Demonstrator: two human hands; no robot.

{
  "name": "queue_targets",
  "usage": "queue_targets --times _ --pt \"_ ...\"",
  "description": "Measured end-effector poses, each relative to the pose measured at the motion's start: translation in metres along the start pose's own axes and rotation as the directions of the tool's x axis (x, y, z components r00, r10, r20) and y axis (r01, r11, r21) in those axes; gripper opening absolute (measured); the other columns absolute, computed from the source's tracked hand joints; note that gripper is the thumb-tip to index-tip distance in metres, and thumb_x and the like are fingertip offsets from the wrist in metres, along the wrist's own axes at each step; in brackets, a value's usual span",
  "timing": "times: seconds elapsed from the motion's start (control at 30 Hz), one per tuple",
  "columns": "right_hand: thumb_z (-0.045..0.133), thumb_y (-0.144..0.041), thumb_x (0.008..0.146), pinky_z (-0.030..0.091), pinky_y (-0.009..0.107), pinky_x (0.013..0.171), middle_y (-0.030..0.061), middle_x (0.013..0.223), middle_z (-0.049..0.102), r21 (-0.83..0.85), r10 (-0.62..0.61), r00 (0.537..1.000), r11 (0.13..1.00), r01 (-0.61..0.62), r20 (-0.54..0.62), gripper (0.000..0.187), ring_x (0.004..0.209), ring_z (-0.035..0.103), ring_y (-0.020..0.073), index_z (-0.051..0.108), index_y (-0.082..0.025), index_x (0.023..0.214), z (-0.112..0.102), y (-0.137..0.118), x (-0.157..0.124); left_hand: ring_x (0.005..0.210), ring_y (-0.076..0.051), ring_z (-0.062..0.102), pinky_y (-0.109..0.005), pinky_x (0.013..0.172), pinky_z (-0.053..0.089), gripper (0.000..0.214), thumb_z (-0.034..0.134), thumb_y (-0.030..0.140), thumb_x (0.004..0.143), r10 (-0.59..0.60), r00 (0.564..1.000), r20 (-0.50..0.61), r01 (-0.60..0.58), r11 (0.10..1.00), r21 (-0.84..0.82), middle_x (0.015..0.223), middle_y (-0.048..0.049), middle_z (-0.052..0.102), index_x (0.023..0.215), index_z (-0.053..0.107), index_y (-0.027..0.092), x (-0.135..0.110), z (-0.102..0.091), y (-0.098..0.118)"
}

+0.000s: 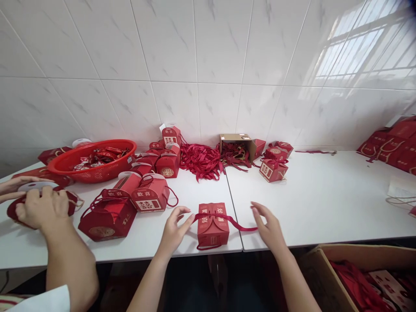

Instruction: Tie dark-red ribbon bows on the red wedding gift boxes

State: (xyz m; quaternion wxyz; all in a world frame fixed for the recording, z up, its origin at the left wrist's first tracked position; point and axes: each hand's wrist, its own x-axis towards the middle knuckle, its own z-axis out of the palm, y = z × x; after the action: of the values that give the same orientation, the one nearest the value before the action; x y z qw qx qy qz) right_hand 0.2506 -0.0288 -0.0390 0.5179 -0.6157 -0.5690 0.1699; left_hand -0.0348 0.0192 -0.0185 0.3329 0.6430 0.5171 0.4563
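A small red gift box with gold characters stands near the table's front edge, its top flaps folded together. Across its top runs a dark red ribbon, threaded at the middle. At the box's left, my left hand has its thumb and fingers curled at one side of the ribbon, seemingly gripping it; the rest of that side is hidden. To the right, my right hand is open, fingers extended, with the slack other end of the ribbon reaching its edge. A red cord handle hangs at the box's front.
Several red boxes stand to the left, near a red basket of wrapped sweets. Behind lie a ribbon pile and a cardboard box. A co-worker's hands handle another box at left. An open carton sits lower right.
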Motion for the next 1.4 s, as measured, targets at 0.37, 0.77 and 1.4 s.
queue_targets --times 0.37,0.77,1.4 --pt "0.064 -0.052 0.076 0.048 0.034 0.072 0.008 0.095 0.07 -0.124 -0.075 0.819 0.977 0.175 0.568 0.07 0.082 0.065 0.0244 0.044 -0.025 0.138 0.035 -0.065 0.017 0.099 -0.019 0.055 -0.033 0.088 0.046 0.015 0.061 0.025 0.077 0.056 0.991 0.123 -0.043 0.994 -0.105 0.1 -0.0037 0.054 0.091 0.055 0.021 0.001 0.027 0.029" --pt "0.061 -0.046 0.08 0.044 0.028 0.06 -0.0016 0.071 0.056 0.103 0.083 0.907 0.985 -0.137 0.414 0.063 0.063 0.056 0.0162 0.04 -0.018 0.132 0.046 -0.051 0.0 0.072 -0.015 0.055 -0.028 0.065 0.047 0.034 0.062 0.041 0.076 -0.229 0.954 0.195 0.267 0.943 -0.198 0.078 0.0027 0.049 0.085 0.035 0.023 0.002 0.045 0.008" --pt "0.051 -0.008 0.072 0.037 0.025 0.054 0.0014 0.08 0.044 -0.139 -0.192 0.915 0.957 0.255 0.354 0.021 0.064 0.046 0.0119 0.043 -0.018 0.056 -0.003 -0.035 0.014 0.05 -0.012 0.043 -0.021 0.052 0.034 0.008 0.074 0.018 0.057 -0.145 0.703 0.696 0.209 0.978 -0.008 0.052 0.0024 0.055 0.06 0.067 0.018 0.036 -0.017 0.036"
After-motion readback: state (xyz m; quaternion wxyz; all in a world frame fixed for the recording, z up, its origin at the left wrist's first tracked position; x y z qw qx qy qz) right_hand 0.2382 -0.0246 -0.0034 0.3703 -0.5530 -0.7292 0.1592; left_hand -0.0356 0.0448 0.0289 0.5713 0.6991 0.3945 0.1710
